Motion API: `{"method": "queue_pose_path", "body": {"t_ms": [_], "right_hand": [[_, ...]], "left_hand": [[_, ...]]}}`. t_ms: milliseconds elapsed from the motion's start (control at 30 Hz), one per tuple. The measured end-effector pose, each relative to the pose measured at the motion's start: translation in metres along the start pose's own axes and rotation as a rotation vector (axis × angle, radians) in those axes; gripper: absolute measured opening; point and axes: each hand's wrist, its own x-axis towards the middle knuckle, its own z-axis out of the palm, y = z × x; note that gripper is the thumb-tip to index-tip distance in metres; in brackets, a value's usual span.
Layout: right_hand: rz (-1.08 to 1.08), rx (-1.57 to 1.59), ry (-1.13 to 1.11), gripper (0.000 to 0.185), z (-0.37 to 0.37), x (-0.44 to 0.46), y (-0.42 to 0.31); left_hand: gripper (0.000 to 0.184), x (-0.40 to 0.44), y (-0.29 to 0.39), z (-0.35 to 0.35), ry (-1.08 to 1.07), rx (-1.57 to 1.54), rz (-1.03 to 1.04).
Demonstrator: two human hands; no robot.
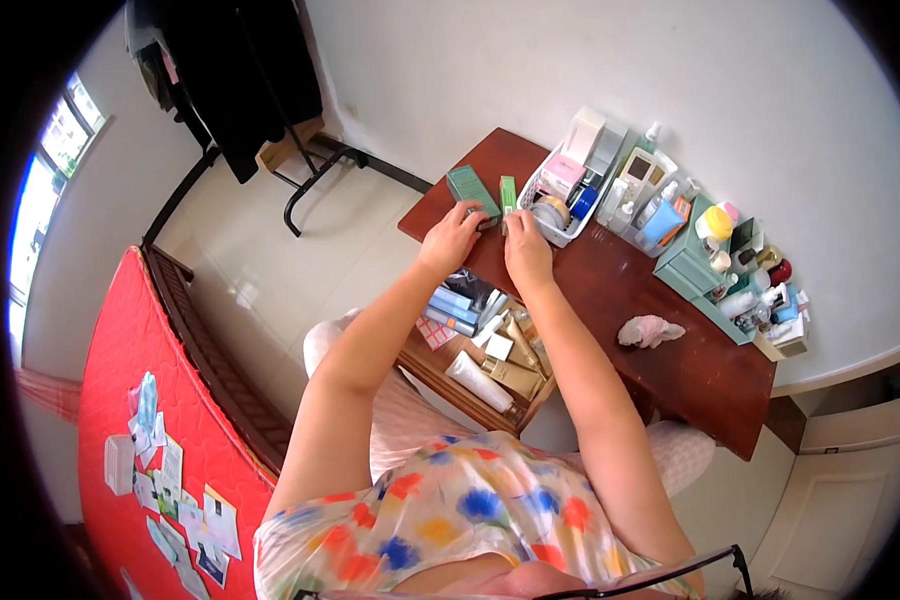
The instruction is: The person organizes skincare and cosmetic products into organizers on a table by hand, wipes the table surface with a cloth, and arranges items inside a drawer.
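On the far left part of the dark red desk (660, 290), my left hand (452, 236) is closed on the near end of a dark green box (468, 188). Just right of it, my right hand (526, 245) pinches the lower end of a slim bright green box (508, 193). The two boxes lie side by side, a small gap apart. A white basket (567, 238) of jars and boxes stands right beside my right hand. Below my forearms, an open drawer (460, 398) holds tubes, small boxes and bottles.
Clear and green organizers (692, 262) packed with bottles line the wall. A crumpled pinkish cloth (651, 331) lies on the desk. At the left, a red mattress (120, 370) bears papers and a white basket (119, 465). A clothes rack (305, 185) stands beyond.
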Motion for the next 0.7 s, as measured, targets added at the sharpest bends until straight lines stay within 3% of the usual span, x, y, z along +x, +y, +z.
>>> {"method": "queue_pose_path", "body": {"t_ms": [233,367,500,700], "right_hand": [[-0.171,0.054,0.036,0.018,-0.027,-0.030,-0.018],[-0.176,0.180,-0.137,0.017,-0.052,-0.075,-0.037],[-0.146,0.187,-0.335,0.014,-0.042,-0.134,-0.035],[-0.148,0.007,-0.437,0.011,-0.005,-0.121,-0.047]], "left_hand": [[0.041,-0.035,-0.009,-0.029,0.015,-0.092,-0.012],[0.037,-0.067,0.005,-0.065,0.022,-0.119,-0.027],[0.017,-0.110,0.000,-0.067,-0.183,-0.179,-0.188],[0.024,-0.144,0.014,-0.011,-0.451,0.071,-0.047]]}}
